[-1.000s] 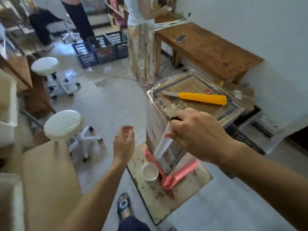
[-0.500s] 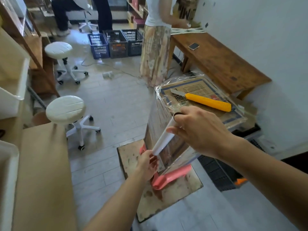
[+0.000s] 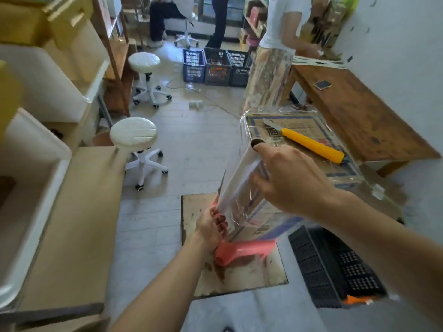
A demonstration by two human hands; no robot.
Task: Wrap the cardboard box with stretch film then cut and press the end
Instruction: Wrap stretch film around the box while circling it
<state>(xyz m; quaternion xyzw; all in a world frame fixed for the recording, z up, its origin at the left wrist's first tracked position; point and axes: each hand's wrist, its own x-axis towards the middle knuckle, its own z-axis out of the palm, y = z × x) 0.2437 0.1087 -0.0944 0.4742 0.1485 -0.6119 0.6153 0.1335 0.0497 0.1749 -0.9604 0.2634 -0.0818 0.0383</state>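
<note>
A tall cardboard box (image 3: 306,130), partly covered in clear film, stands on a pink stool (image 3: 242,251). A roll of stretch film (image 3: 239,180) leans against the box's near left edge. My right hand (image 3: 292,180) grips the roll's upper part, thumb at the top core end. My left hand (image 3: 211,226) holds the roll's bottom end. Film stretches from the roll onto the box side. A yellow-handled utility knife (image 3: 311,144) lies on the box top.
A stained board (image 3: 239,281) lies on the floor under the stool. A black crate (image 3: 335,264) sits to the right, a wooden bench (image 3: 354,111) behind. Two white stools (image 3: 134,135) stand left. A person (image 3: 275,53) stands at the bench.
My left hand went from free in the air down to the roll's bottom end and now holds it. The camera view has tilted and shifted, and the roll stands more upright.
</note>
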